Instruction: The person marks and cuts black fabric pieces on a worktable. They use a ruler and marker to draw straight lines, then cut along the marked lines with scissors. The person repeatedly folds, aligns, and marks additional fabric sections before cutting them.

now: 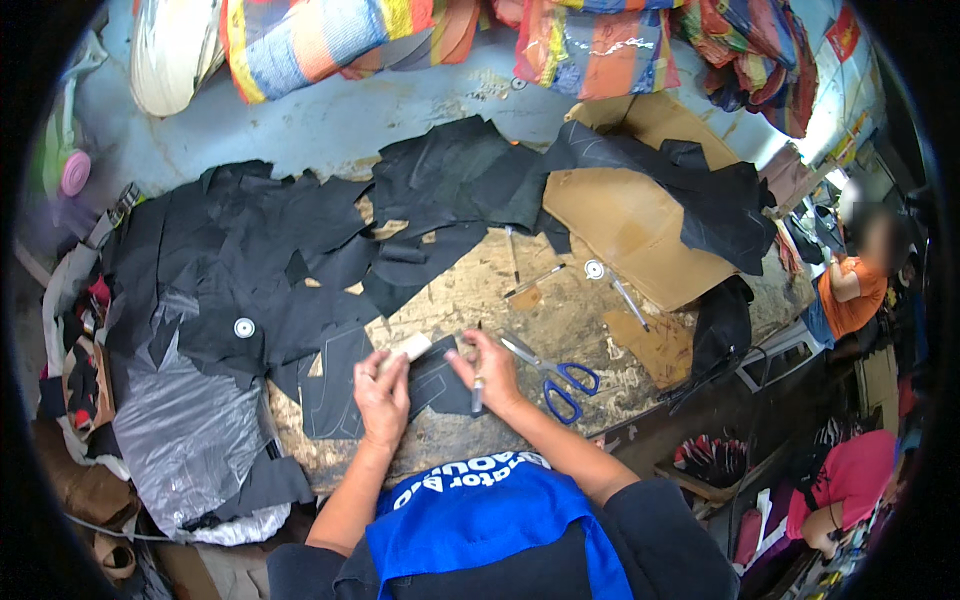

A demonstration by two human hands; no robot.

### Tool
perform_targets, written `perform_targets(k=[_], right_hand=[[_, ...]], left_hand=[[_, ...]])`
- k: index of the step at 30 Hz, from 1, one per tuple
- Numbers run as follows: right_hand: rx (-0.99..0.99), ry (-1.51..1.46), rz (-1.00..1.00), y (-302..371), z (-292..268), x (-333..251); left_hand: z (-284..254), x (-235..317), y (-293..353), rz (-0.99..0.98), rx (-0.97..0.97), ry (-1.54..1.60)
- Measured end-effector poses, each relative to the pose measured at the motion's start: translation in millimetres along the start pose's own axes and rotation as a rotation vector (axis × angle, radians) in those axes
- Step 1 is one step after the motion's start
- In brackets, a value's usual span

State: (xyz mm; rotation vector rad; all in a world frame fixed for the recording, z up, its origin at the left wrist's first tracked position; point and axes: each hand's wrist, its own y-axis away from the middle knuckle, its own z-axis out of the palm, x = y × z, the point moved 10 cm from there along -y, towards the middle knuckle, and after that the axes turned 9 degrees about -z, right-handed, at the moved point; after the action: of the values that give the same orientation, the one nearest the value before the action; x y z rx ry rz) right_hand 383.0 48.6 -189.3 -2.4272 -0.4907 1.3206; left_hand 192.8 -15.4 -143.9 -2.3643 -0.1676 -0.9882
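My left hand (383, 398) is closed, its fingertips pinching a small cream-coloured flat piece (412, 346). In my right hand (490, 366) a slim pen-like marker (478, 396) points down between thumb and fingers. Beneath both hands lies a dark sheet of leather-like material (432, 385) with pale outlines drawn on it. Another dark piece with drawn lines (335, 395) is beside my left hand. Just right of my right hand rest scissors with blue handles (562, 392), their blades pointing toward it.
Dark offcuts (290, 230) cover the worn wooden table (460, 290) at left and back. Several pens (630, 305) and a brown cardboard-like sheet (620, 225) lie to the right. Clear plastic (190, 420) hangs off the left side. Two other people (855, 295) are at the right.
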Motion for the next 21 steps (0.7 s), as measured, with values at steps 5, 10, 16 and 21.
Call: perform_targets(k=[5, 10, 16, 21], right_hand=[[-0.358, 0.107, -0.032, -9.7, 32.6, -12.0], [-0.514, 0.021, -0.008, -10.7, 52.5, -20.0], [-0.285, -0.200, -0.021, -73.8, -32.1, -43.8], [0.029, -0.235, -0.228, -161.1, -195.5, -77.2]], left_hand=[[33.2, -7.6, 23.6, 0.027, -0.208, -0.042], [3.8, -18.5, 39.4, -0.024, -0.147, -0.009], [-40.5, -31.9, 69.3, -0.029, -0.142, -0.083], [-35.5, -39.6, 75.4, -0.016, -0.249, -0.097]])
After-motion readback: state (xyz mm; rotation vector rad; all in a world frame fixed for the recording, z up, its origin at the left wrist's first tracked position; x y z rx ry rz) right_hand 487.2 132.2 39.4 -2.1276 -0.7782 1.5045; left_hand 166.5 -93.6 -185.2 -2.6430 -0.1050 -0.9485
